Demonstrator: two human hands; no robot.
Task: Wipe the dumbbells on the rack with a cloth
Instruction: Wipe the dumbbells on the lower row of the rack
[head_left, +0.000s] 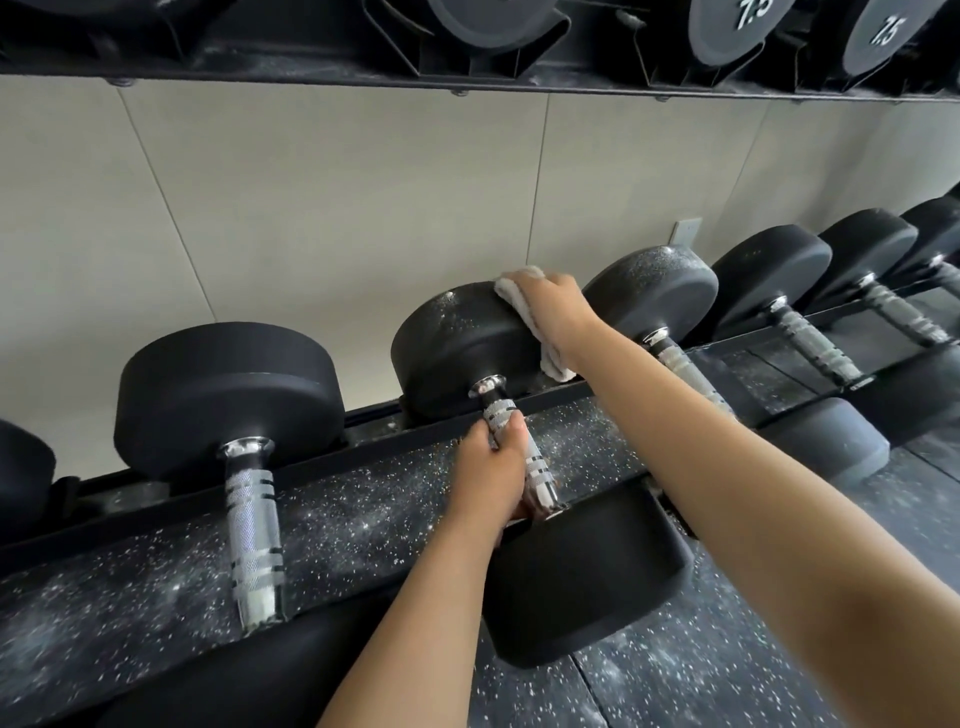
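A black dumbbell (457, 343) with a knurled steel handle lies across the lower rack rails (332, 457), its far head dusted with white specks. My left hand (493, 467) grips its handle near the far head. My right hand (550, 306) holds a white cloth (524, 312) and presses it against the top right side of that far head. The cloth hangs down below my wrist to about the rail. The near head (587, 577) of the same dumbbell sits low in the middle.
More black dumbbells lie on the same rails: one to the left (228, 395), several to the right (654, 296). An upper shelf (467, 78) holds dumbbells marked 7.5 (748, 21). A beige panelled wall stands behind; speckled dark floor lies below.
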